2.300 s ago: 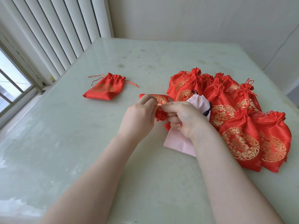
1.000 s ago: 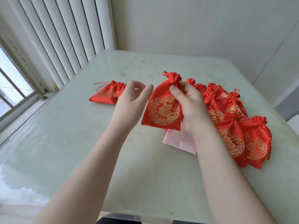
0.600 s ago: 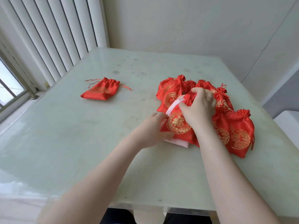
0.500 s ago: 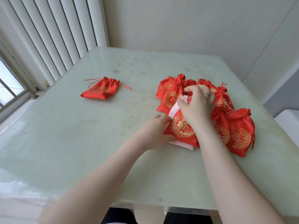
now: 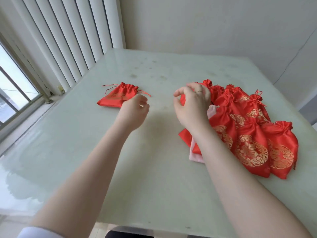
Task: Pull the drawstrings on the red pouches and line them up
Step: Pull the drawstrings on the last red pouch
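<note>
On the pale green bench (image 5: pixel 154 169) by my window blinds (image 5: pixel 68 40), lone red pouch (image 5: pixel 118 96) far left, red pouch pile (image 5: pixel 248 131) right over a pink pouch (image 5: pixel 195 153), my left hand (image 5: pixel 133 114) blurred with fingers loosely curled, right hand (image 5: pixel 192 107) hovering, fingers bent, holding nothing.

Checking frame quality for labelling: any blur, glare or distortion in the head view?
Head view: left hand motion-blurred, right hand sharper; daylight from the window leaves a soft sheen on the glossy table; wide-angle bends the blinds; pouches sharp.
</note>
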A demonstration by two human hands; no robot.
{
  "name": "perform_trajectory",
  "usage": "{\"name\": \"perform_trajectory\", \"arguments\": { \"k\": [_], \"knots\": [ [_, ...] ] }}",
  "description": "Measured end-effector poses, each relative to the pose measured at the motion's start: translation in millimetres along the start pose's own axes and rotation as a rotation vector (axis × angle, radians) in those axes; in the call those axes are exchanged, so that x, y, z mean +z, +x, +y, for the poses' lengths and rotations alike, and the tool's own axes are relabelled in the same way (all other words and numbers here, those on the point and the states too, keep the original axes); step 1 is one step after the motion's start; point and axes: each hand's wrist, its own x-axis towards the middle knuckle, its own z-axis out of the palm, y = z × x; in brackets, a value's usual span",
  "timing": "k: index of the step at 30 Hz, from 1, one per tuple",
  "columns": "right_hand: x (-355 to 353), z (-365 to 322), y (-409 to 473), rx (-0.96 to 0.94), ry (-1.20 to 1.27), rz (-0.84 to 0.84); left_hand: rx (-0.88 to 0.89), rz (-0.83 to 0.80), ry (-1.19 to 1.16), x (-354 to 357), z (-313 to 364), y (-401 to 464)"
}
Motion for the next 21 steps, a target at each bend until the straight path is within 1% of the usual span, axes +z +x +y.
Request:
{"name": "perform_trajectory", "arguments": {
  "k": [2, 5, 9, 11, 14, 16, 17, 19, 21],
  "knots": [
    [12, -9, 9, -0.009, 0.005, -0.076, -0.031, 0.035, 0.215, -7, -17, 19],
    [30, -19, 18, -0.031, 0.002, -0.159, -0.083, 0.021, 0.507, -12, -33, 41],
    [49, -27, 27, -0.022, 0.002, -0.319, -0.189, -0.037, 0.649, -17, -44, 62],
    [55, -26, 28, -0.007, 0.050, -0.386, -0.178, -0.069, 0.710, -13, -40, 66],
    [55, -27, 25, 0.036, 0.093, -0.475, -0.114, -0.059, 0.712, -6, -35, 61],
    [56, -25, 23, 0.103, 0.084, -0.531, -0.039, -0.061, 0.659, -2, -31, 52],
    [56, -25, 21, 0.148, 0.105, -0.545, 0.008, -0.086, 0.619, 0, -26, 47],
    [58, -24, 20, 0.280, 0.239, -0.514, 0.128, -0.154, 0.507, 6, -13, 36],
    [61, -21, 23, 0.455, 0.468, -0.447, 0.251, -0.190, 0.331, 14, -3, 25]
  ]
}}
